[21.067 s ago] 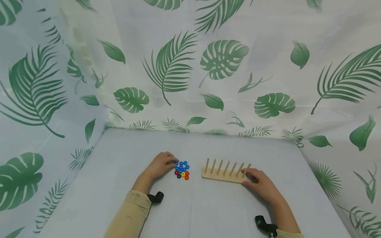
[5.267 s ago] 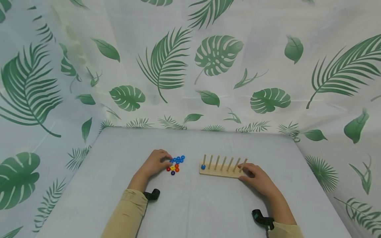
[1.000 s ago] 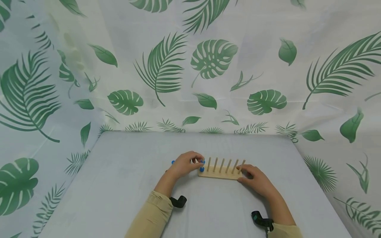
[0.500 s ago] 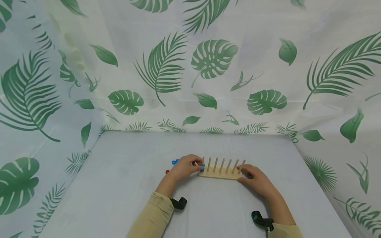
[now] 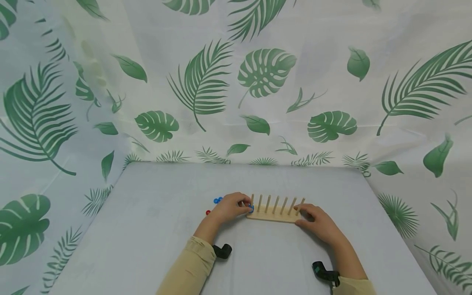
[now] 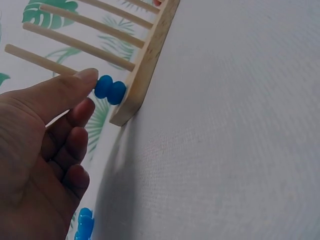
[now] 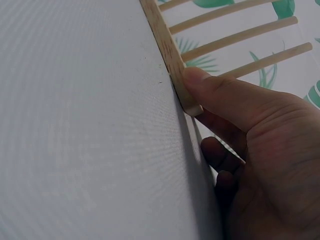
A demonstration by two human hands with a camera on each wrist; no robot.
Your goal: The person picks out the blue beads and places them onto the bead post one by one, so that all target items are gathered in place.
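A wooden peg board (image 5: 273, 218) with a row of upright pegs lies on the table. My left hand (image 5: 228, 207) is at its left end, thumb and forefinger pinching at the upper blue bead (image 6: 103, 87) on the leftmost peg. Directly under it, a second blue bead (image 6: 117, 93) sits on the same peg, against the base. The other left fingers are curled below. At the board's right end, my right hand (image 5: 320, 221) grips the base, with its thumb (image 7: 197, 82) on the front edge by the last peg.
Loose blue beads (image 5: 216, 200) and a red bead (image 5: 208, 212) lie left of the board, partly hidden behind the left hand. The white table (image 5: 273, 258) meets a leaf-print curtain (image 5: 206, 82) at its back edge.
Twenty-one seconds ago the pegs were bare; later one blue bead sat on the leftmost peg. Over the last second a second blue bead slid down onto it. The right hand stayed put.
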